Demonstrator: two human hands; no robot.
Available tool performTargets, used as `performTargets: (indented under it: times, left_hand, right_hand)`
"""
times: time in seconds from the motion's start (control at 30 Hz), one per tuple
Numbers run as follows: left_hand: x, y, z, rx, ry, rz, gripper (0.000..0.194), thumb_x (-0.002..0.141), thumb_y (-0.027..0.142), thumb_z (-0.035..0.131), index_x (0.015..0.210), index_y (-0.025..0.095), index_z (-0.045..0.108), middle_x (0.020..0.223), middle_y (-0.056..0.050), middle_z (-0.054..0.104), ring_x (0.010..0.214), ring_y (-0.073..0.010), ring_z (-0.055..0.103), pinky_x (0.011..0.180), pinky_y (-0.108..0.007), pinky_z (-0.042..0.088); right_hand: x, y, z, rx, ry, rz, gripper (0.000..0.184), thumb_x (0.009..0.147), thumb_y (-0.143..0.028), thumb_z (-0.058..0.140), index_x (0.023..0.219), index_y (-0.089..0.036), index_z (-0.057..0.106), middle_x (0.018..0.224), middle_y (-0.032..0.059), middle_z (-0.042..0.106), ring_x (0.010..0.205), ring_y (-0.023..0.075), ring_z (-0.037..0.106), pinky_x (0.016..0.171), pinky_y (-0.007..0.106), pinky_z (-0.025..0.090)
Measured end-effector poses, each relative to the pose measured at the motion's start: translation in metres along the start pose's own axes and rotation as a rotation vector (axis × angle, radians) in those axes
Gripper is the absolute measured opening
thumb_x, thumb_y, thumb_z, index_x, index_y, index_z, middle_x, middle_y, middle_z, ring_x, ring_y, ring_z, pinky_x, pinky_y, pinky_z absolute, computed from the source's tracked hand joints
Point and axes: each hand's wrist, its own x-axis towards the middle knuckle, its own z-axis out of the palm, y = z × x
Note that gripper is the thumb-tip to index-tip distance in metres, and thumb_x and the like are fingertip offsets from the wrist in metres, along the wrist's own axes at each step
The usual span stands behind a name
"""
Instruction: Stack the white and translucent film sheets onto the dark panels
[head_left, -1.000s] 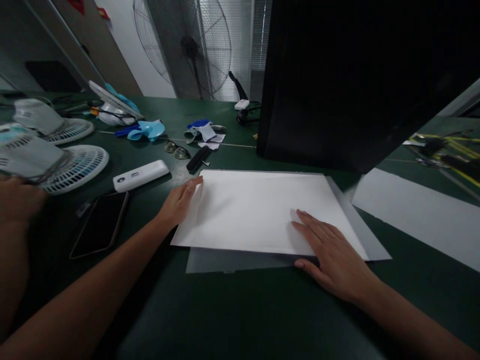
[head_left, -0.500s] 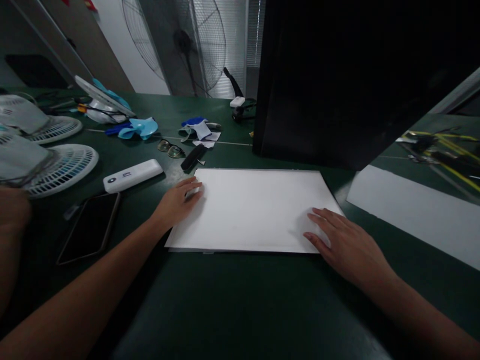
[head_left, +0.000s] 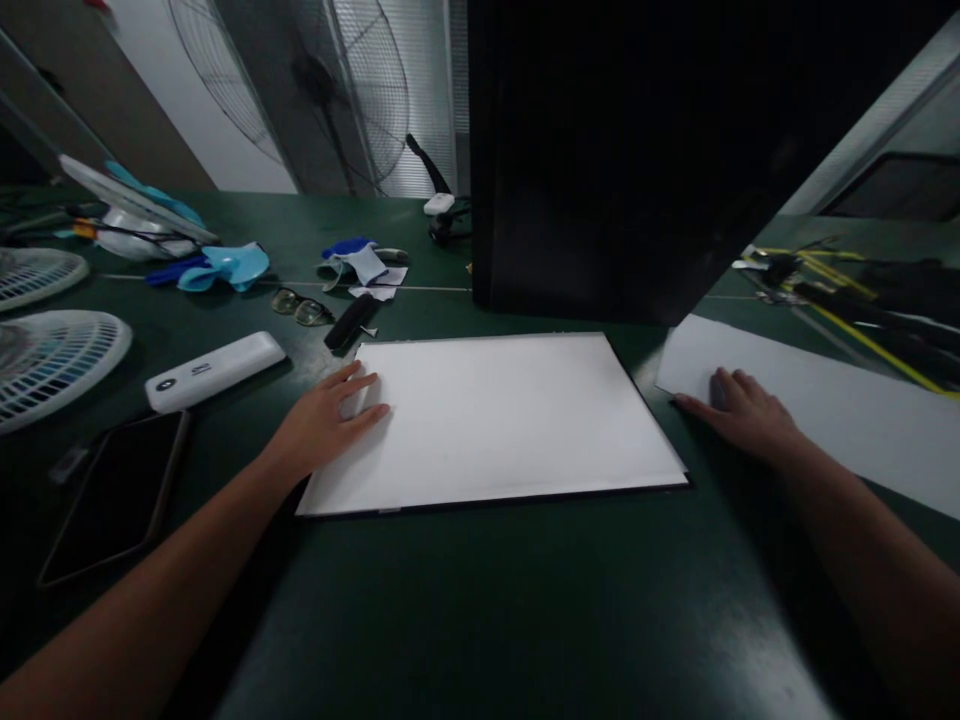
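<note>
A white rectangular sheet (head_left: 495,415) lies in front of me on a thin dark-edged layer. My left hand (head_left: 326,415) rests on its left side, with fingers and thumb spread apart. Farther right, a second white sheet (head_left: 840,405) lies at a slant on the table. At that sheet's near left edge is my right hand (head_left: 750,410). Its fingers curl over the top, and the thumb lies along the edge. The undersides of the right fingers are hidden.
A black monitor-like panel (head_left: 645,150) stands behind the sheets. Left on the green table (head_left: 480,610) are a phone (head_left: 116,495), a white elongated device (head_left: 215,371), glasses (head_left: 301,306), a black object (head_left: 350,323) and blue gloves (head_left: 225,267). Yellow-and-black items (head_left: 847,285) lie far right.
My right hand has left the middle sheet and moved right to the second sheet's edge, its fingers curling. My left hand stays on the middle sheet. The view has shifted right.
</note>
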Motion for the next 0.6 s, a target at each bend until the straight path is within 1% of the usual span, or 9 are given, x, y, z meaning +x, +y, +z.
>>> performTargets:
  times: [0.1, 0.2, 0.27, 0.33, 0.37, 0.43, 0.5, 0.53, 0.6]
  left_hand:
    - [0.0, -0.001, 0.001, 0.008, 0.0, -0.004, 0.069, 0.093, 0.072, 0.059, 0.147, 0.028, 0.067, 0.172, -0.008, 0.044, 0.145, -0.0406, 0.057, 0.125, -0.06, 0.042]
    - [0.0, 0.001, 0.0, 0.015, -0.017, -0.005, 0.071, 0.095, 0.071, 0.057, 0.148, 0.026, 0.065, 0.173, -0.01, 0.042, 0.147, -0.041, 0.056, 0.126, -0.061, 0.04]
    - [0.0, 0.001, 0.0, 0.016, -0.026, -0.002, 0.071, 0.095, 0.072, 0.056, 0.149, 0.026, 0.064, 0.173, -0.011, 0.041, 0.148, -0.0406, 0.054, 0.126, -0.06, 0.04]
    - [0.0, -0.001, 0.0, 0.021, -0.022, 0.006, 0.071, 0.095, 0.073, 0.055, 0.149, 0.028, 0.064, 0.173, -0.01, 0.041, 0.149, -0.0402, 0.054, 0.126, -0.059, 0.041]
    - [-0.001, -0.002, 0.0, 0.025, -0.018, 0.012, 0.071, 0.096, 0.074, 0.055, 0.15, 0.028, 0.064, 0.173, -0.009, 0.041, 0.149, -0.0401, 0.054, 0.126, -0.059, 0.041]
    - [-0.001, -0.004, 0.001, 0.031, -0.016, 0.018, 0.072, 0.097, 0.074, 0.054, 0.151, 0.028, 0.063, 0.174, -0.009, 0.04, 0.148, -0.04, 0.054, 0.125, -0.059, 0.041]
    - [-0.002, -0.006, 0.001, 0.035, -0.027, 0.015, 0.074, 0.098, 0.074, 0.053, 0.154, 0.027, 0.06, 0.175, -0.01, 0.038, 0.147, -0.0402, 0.056, 0.124, -0.059, 0.043]
    - [-0.002, -0.006, 0.001, 0.035, -0.031, 0.01, 0.074, 0.098, 0.075, 0.053, 0.154, 0.028, 0.06, 0.175, -0.009, 0.037, 0.146, -0.0404, 0.057, 0.123, -0.06, 0.044]
    - [-0.003, -0.006, 0.001, 0.035, -0.03, 0.011, 0.074, 0.098, 0.075, 0.052, 0.154, 0.029, 0.06, 0.175, -0.008, 0.038, 0.144, -0.0406, 0.058, 0.12, -0.06, 0.047]
  right_hand:
    - [-0.001, -0.003, 0.0, -0.011, -0.034, -0.004, 0.095, 0.105, -0.077, 0.036, 0.169, -0.008, 0.03, 0.167, 0.0281, 0.031, 0.149, 0.0485, 0.039, 0.118, 0.063, 0.04]
    - [-0.011, -0.015, -0.008, -0.038, -0.017, 0.001, 0.087, 0.106, -0.073, 0.037, 0.164, -0.01, 0.039, 0.159, 0.0268, 0.044, 0.139, 0.0467, 0.051, 0.111, 0.061, 0.047]
    - [-0.021, -0.023, -0.018, -0.055, -0.001, 0.006, 0.08, 0.108, -0.068, 0.033, 0.16, -0.009, 0.044, 0.146, 0.0281, 0.056, 0.127, 0.0458, 0.06, 0.1, 0.058, 0.053]
    - [-0.034, -0.031, -0.029, -0.079, 0.024, 0.012, 0.076, 0.109, -0.063, 0.023, 0.153, -0.008, 0.052, 0.129, 0.0295, 0.064, 0.114, 0.047, 0.066, 0.09, 0.058, 0.054]
    - [-0.041, -0.035, -0.034, -0.09, 0.036, 0.011, 0.076, 0.109, -0.062, 0.02, 0.148, -0.008, 0.057, 0.121, 0.0295, 0.067, 0.108, 0.0473, 0.067, 0.085, 0.058, 0.054]
    - [-0.055, -0.049, -0.04, -0.102, 0.054, -0.021, 0.074, 0.109, -0.061, 0.021, 0.139, -0.01, 0.064, 0.109, 0.0273, 0.069, 0.099, 0.0463, 0.069, 0.081, 0.059, 0.055]
    - [-0.072, -0.07, -0.039, -0.092, 0.051, -0.109, 0.07, 0.109, -0.061, 0.025, 0.138, -0.014, 0.066, 0.108, 0.0228, 0.071, 0.095, 0.0424, 0.07, 0.083, 0.059, 0.057]
    - [-0.081, -0.083, -0.035, -0.082, 0.043, -0.168, 0.069, 0.109, -0.062, 0.026, 0.141, -0.016, 0.065, 0.112, 0.0206, 0.072, 0.097, 0.0404, 0.071, 0.086, 0.06, 0.058]
    - [-0.102, -0.11, -0.023, -0.06, 0.022, -0.295, 0.069, 0.109, -0.065, 0.029, 0.152, -0.02, 0.059, 0.131, 0.0168, 0.069, 0.11, 0.037, 0.07, 0.099, 0.06, 0.058]
